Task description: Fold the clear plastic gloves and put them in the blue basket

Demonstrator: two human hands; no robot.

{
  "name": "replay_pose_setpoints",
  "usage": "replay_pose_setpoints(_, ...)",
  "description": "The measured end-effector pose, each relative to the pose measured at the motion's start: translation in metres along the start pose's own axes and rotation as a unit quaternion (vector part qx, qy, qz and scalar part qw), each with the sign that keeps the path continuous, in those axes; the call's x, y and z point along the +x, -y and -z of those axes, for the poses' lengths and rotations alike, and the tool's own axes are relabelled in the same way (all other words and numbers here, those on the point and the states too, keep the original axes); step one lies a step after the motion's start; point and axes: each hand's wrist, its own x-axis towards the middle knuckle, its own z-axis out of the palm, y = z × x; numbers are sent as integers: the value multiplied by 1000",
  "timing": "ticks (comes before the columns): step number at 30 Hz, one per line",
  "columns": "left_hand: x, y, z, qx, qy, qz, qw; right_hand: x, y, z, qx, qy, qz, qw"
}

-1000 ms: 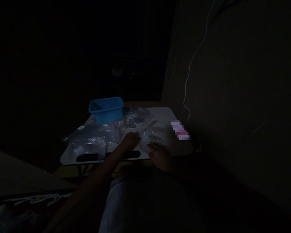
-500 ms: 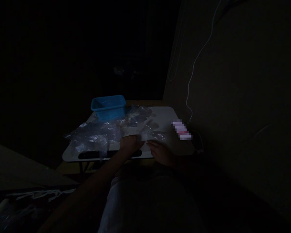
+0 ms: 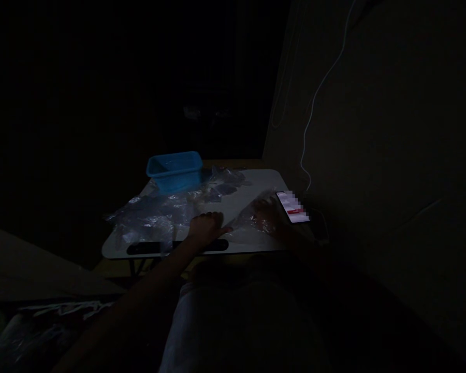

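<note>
In the dim light, a clear plastic bag [image 3: 243, 221] lies stretched over the right part of the white table. At its left corner my left hand [image 3: 205, 228] is closed, its thumb pressed on the plastic. My right hand [image 3: 267, 215] reaches across the bag with its fingers apart; shiny plastic shows over the hand, which seems to be inside the bag or under its film. Left of my hands spreads a heap of crumpled clear plastic bags [image 3: 151, 215]. Beyond it stands a blue plastic basket [image 3: 178, 180].
A lit phone [image 3: 291, 207] lies at the right edge of the white folding table [image 3: 262, 178]. Flat dark pieces [image 3: 215, 194] lie near the basket. A white cable [image 3: 312, 111] hangs along the wall at right. More plastic lies at the lower left, in shadow.
My right hand has moved right and away from my left hand, opening its fingers. The clear bag is now drawn out between both hands. My left hand has hardly moved.
</note>
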Motion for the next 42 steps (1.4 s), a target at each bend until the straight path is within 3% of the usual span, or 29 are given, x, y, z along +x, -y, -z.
replay_pose_setpoints(4, 6, 4, 0, -4, 13, -18, 1000, 9, 5, 10, -51, 26, -30, 998)
replay_pose_setpoints(9, 3, -1, -3, -47, -25, -25, 998, 6, 14, -1, 1, 42, 36, 999)
replay_pose_setpoints(13, -10, -21, -7, -98, -22, -138, 985, -1, 14, -22, 115, -8, 60, 992)
replay_pose_setpoints(17, -5, -36, -14, -166, -21, -217, 962, -3, 14, -33, 134, -17, 63, 989)
replay_pose_setpoints(21, 20, -30, -25, -197, -59, -176, 963, -1, 17, -27, 112, 31, 97, 989)
replay_pose_setpoints(25, 37, -21, -32, -137, 1, -112, 984, -2, 21, -18, 84, 43, 101, 990)
replay_pose_setpoints(27, 37, -19, -31, -108, 41, -67, 991, -4, 22, -16, 72, 41, 98, 992)
replay_pose_setpoints(30, 31, -17, -29, -85, 76, -51, 992, -7, 24, -16, 41, 36, 84, 995)
replay_pose_setpoints(34, 23, -13, -35, -66, 31, -55, 996, -6, 18, -13, -19, 25, 40, 999)
replay_pose_setpoints(38, 20, -12, -40, -56, 8, -51, 997, -1, 3, -3, -62, 30, -54, 996)
replay_pose_setpoints(40, 19, -13, -39, -55, 8, -52, 997, -2, 2, 3, -46, 17, -82, 995)
replay_pose_setpoints(42, 18, -14, -37, -55, 10, -50, 997, -8, 9, 5, 1, -9, -61, 998)
